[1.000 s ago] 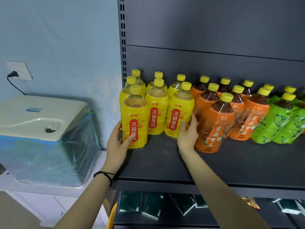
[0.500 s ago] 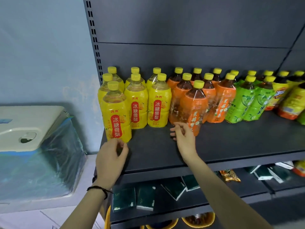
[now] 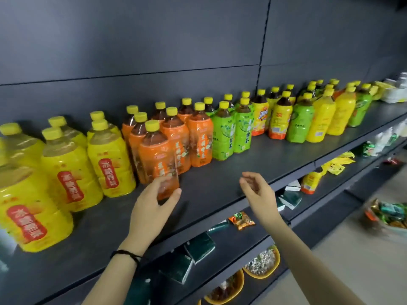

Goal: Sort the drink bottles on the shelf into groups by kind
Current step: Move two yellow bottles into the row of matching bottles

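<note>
On the dark shelf point(image 3: 215, 186), yellow bottles with red labels point(image 3: 110, 164) stand at the left. A cluster of orange bottles point(image 3: 198, 139) follows, then green bottles point(image 3: 222, 137). Further right is a mixed row of yellow, green and orange-yellow bottles point(image 3: 319, 119). My left hand point(image 3: 152, 208) holds the base of the front orange bottle point(image 3: 157, 159) between thumb and fingers. My right hand point(image 3: 257, 192) hovers over the shelf's front edge to the right of it, fingers loosely curled and holding nothing.
Lower shelves carry dark green packs point(image 3: 198, 247), a snack packet point(image 3: 242, 221) and yellow-rimmed baskets point(image 3: 262, 265). White packets point(image 3: 394, 93) lie at the far right end of the bottle shelf. Bare shelf surface runs along the front of the bottles.
The view has swung right along the shelf. My left hand left the yellow bottles and took hold of the front orange bottle. My right hand came off the orange bottle and moved right.
</note>
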`<state>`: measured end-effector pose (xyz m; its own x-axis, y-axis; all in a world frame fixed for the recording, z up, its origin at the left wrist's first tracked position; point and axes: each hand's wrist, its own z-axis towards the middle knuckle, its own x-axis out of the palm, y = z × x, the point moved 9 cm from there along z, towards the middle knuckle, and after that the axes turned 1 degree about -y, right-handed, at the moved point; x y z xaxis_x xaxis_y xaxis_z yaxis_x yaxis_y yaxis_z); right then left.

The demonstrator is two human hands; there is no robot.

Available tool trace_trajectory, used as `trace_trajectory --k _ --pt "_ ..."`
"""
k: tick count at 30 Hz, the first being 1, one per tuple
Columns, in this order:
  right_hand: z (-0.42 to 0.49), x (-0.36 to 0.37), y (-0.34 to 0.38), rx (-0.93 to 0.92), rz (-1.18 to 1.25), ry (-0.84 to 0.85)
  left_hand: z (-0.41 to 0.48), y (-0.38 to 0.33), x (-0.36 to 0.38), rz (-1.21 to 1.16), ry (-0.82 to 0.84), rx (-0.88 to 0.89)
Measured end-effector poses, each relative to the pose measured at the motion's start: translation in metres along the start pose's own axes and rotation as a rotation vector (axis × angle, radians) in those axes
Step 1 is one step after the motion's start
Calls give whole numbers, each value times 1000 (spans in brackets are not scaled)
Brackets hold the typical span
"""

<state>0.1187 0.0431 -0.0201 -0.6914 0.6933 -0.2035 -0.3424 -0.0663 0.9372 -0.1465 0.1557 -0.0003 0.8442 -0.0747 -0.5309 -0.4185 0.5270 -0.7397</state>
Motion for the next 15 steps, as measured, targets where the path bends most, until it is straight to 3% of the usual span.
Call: trace_trajectory --k 6,15 --pt "60 -116 -42 15 -47 -39 35 -58 124 -55 62 7" --pt "159 -260 -118 104 -157 97 64 -144 310 7 99 -30"
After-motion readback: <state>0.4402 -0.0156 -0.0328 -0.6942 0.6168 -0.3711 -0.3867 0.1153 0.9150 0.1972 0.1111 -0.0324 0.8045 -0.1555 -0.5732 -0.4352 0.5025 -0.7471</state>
